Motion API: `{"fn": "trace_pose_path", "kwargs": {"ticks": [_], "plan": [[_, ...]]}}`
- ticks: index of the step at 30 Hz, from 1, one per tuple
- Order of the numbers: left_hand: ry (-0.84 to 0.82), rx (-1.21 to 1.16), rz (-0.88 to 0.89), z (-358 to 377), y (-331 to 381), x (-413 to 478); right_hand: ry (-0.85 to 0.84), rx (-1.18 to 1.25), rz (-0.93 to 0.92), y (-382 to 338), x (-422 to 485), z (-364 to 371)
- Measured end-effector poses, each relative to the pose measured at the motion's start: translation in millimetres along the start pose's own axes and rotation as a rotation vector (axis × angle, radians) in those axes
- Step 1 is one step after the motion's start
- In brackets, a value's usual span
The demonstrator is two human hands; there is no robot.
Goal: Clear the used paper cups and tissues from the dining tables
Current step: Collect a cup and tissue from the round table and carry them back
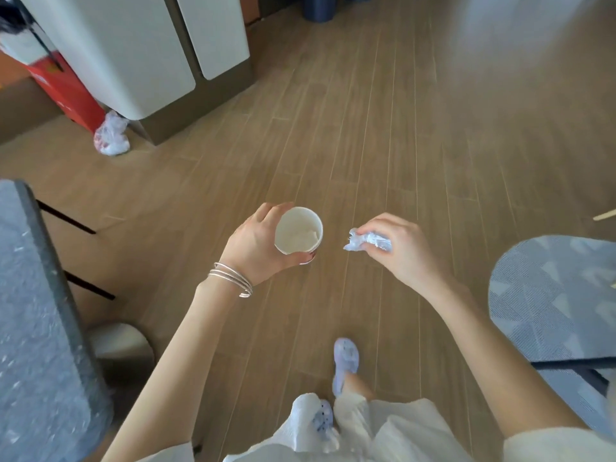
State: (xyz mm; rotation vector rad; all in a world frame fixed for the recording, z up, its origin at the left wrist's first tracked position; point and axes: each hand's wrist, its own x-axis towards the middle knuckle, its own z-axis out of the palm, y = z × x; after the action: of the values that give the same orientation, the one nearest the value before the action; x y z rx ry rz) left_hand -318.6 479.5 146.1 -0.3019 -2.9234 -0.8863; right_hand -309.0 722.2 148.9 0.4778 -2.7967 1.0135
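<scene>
My left hand [258, 243] grips a white paper cup [298, 231] from the side, held upright over the wooden floor. A piece of white tissue lies inside the cup. A short way to the right, my right hand [398, 246] clutches a crumpled white tissue [366, 242], part of which sticks out to the left of the fingers. Both hands are at mid-frame, apart from each other, with my feet below them.
A dark grey speckled table [36, 328] fills the left edge, with a stool [116, 338] under it. A patterned grey chair seat [553, 295] is at the right. White cabinets [140, 51], a red box [66, 88] and a tied plastic bag [111, 135] stand far left.
</scene>
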Motion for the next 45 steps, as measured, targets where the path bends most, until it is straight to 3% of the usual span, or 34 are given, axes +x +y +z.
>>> {"fn": "trace_pose_path", "kwargs": {"ticks": [13,21,26,37,45], "plan": [[-0.006,0.003,-0.031,9.3,-33.6,253.5,-0.098,-0.012,-0.008,96.0,246.6,-10.7],[0.089,-0.021,-0.041,-11.7,-55.6,402.7,-0.034,0.007,-0.09,124.3,403.3,-35.4],[0.055,-0.017,-0.022,-18.2,-86.6,487.6,-0.065,-0.002,-0.072,153.2,484.9,-24.5],[-0.019,-0.03,0.079,-63.2,-147.9,731.1,0.046,-0.042,-0.044,191.0,712.7,-22.8],[-0.021,-0.058,0.134,-76.0,-167.8,862.4,0.133,-0.055,-0.038,221.1,829.0,-28.8]]}}
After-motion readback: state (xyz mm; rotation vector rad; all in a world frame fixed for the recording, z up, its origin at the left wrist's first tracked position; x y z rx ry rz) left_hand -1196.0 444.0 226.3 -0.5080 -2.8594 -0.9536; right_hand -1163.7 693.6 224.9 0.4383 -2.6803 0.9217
